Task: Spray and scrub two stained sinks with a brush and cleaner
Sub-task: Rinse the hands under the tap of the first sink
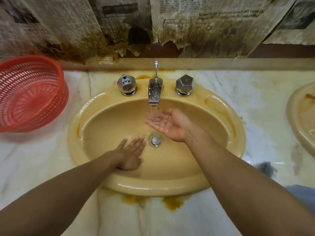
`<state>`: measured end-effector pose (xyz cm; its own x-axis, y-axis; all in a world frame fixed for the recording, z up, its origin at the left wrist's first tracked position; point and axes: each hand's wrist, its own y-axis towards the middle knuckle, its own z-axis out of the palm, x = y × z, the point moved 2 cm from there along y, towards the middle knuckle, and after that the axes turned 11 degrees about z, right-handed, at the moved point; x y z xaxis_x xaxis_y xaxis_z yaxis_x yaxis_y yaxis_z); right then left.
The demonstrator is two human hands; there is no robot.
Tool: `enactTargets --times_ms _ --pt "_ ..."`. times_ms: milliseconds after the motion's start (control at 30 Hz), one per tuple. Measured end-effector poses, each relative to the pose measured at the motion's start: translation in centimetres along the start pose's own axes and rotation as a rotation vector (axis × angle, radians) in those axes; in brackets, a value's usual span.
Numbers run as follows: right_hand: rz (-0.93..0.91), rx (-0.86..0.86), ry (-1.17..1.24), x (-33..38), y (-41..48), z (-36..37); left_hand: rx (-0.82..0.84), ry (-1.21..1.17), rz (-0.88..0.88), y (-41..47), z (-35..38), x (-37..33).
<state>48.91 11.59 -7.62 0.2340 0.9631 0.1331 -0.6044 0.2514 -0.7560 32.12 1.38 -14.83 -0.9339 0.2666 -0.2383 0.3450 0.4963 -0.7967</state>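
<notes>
— Yellow sink (153, 186) set in the marble surface (42, 159); where are the hands?
— I see my right hand (167, 124) palm up, fingers relaxed and apart, under the running spout (154, 92). My left hand (131, 151) lies flat inside the sink beside the drain (155, 140), fingers straight, holding nothing. Second sink (301, 120) sits at the right edge

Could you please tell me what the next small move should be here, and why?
Probably tip the right hand sideways to throw its water along the sink wall. Water from the spout runs into that upturned, cupped palm. The left hand lies flat in the basin beside the drain, and an orange stain marks the left rim.
</notes>
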Motion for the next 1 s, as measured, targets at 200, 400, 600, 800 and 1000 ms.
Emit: enactTargets --times_ms 200,400,600,800,1000 --pt "0.230 -0.265 -0.892 -0.7 -3.2 -1.0 0.268 -0.590 0.287 -1.6 -0.3 -6.5" --pt "-0.221 -0.541 -0.733 1.0 -5.5 -4.7 0.144 -0.420 0.225 -2.7 -1.1 -2.1" --pt "-0.411 -0.650 -0.811 -0.6 -8.5 -8.2 -0.533 -1.192 -0.020 -2.0 -3.1 2.0" --pt "-0.572 -0.750 -1.306 -1.9 -9.9 -9.8 -0.608 -2.155 -0.070 0.0 -8.7 -2.6" --pt "-0.443 -0.815 -1.791 -2.0 -8.2 -9.7 -0.523 -2.396 -0.065 0.3 -11.7 -5.5"
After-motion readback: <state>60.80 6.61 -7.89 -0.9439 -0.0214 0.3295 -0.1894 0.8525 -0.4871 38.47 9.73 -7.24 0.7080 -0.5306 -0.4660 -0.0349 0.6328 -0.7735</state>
